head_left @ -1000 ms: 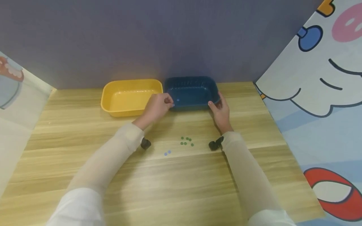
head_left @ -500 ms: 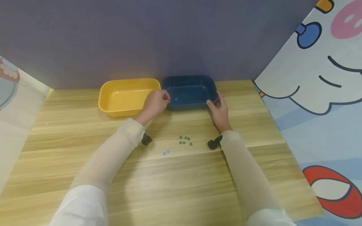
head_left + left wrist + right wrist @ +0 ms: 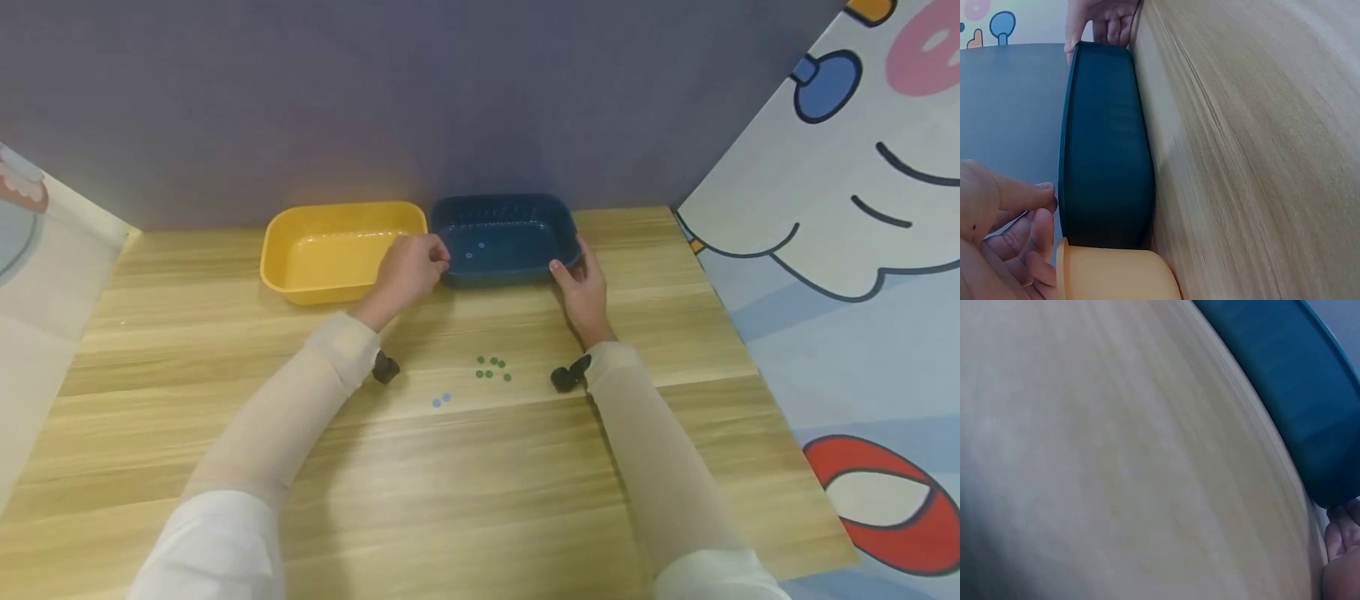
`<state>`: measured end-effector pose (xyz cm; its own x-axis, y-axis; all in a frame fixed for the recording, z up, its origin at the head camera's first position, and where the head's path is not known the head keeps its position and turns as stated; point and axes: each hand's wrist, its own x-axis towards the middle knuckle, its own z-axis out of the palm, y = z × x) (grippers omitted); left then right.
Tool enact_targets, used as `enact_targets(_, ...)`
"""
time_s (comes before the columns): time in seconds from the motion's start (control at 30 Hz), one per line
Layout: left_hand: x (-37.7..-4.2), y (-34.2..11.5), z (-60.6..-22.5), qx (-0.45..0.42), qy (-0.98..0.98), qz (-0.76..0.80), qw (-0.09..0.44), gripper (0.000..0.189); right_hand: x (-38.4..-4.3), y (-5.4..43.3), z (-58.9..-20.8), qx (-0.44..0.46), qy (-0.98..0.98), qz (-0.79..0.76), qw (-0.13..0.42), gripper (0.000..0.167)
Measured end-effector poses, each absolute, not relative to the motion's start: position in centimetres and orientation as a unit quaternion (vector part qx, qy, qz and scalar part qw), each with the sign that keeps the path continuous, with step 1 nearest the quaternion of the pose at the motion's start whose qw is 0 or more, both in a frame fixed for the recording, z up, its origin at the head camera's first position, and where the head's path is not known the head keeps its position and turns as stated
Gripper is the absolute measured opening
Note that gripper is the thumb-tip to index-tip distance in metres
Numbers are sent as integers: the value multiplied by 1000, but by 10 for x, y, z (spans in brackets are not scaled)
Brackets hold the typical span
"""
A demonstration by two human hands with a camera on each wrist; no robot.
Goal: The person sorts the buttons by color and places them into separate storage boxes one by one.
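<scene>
A dark blue basket (image 3: 498,282) stands against the back wall. Two small pale blue discs (image 3: 469,256) lie apart on its floor. My left hand (image 3: 408,271) is at the basket's left end, partly over the yellow basket (image 3: 318,296). Its thumb tip meets the index finger beside the blue rim, other fingers curled; I make out no disc between them. My right hand (image 3: 587,296) holds the blue basket's right front corner, thumb on the front rim and fingers round the side. In the right wrist view only part of that hand (image 3: 1342,550) shows.
Several small green discs (image 3: 489,374) lie on the wooden table (image 3: 487,500) between the forearms. Two pale blue discs (image 3: 437,402) lie to their left, nearer the front. A grey wall (image 3: 375,100) rises behind the baskets, and a cartoon-printed panel (image 3: 862,350) flanks the right side.
A second pale blue disc now lies inside the blue basket; earlier one was at the left fingertips. The left hand has drawn back slightly left. The right hand keeps its hold.
</scene>
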<state>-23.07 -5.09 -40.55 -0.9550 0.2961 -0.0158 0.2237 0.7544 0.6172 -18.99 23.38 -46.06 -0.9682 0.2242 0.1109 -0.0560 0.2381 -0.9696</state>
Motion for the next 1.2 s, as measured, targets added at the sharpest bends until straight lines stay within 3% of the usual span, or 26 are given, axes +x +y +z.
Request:
enact_targets(0.8,-215,-49,-404,167,930,323,47,6,-185,241,-457,-58,-769,628,107,70)
enact_targets(1.2,-196,-49,-407,191,917,343,70,7,-187,243,-457,-52,-764,635,106,70)
